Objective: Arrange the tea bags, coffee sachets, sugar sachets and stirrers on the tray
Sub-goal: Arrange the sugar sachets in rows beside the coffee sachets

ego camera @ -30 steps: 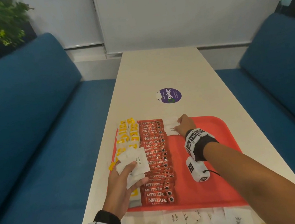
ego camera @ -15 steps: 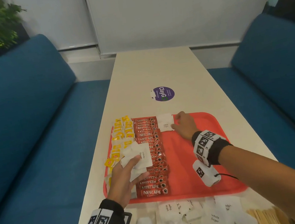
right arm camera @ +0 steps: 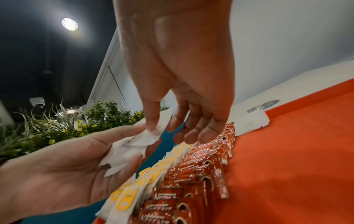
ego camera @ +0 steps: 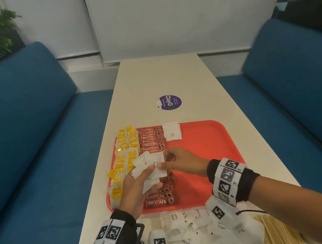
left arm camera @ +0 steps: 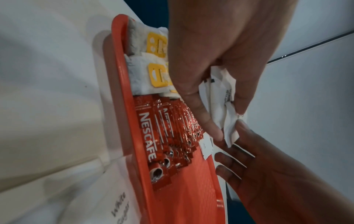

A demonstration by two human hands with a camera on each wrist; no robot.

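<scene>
Tea bags (ego camera: 124,162) and coffee sachets (ego camera: 153,143) already lie in rows on the tray (ego camera: 205,146), and one sugar sachet (ego camera: 171,131) is placed. My left hand (ego camera: 136,189) grips a sugar bundle (ego camera: 150,166); my right hand (ego camera: 182,163) pinches one, I think. Loose sugar pile (ego camera: 202,234) and stirrers (ego camera: 279,233) wait on the table.

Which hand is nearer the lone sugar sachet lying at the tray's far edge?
Right. The right hand is nearer to the lone sugar sachet, though apart from it; the left hand, gripping a stack of sugar sachets, sits farther back.
</scene>
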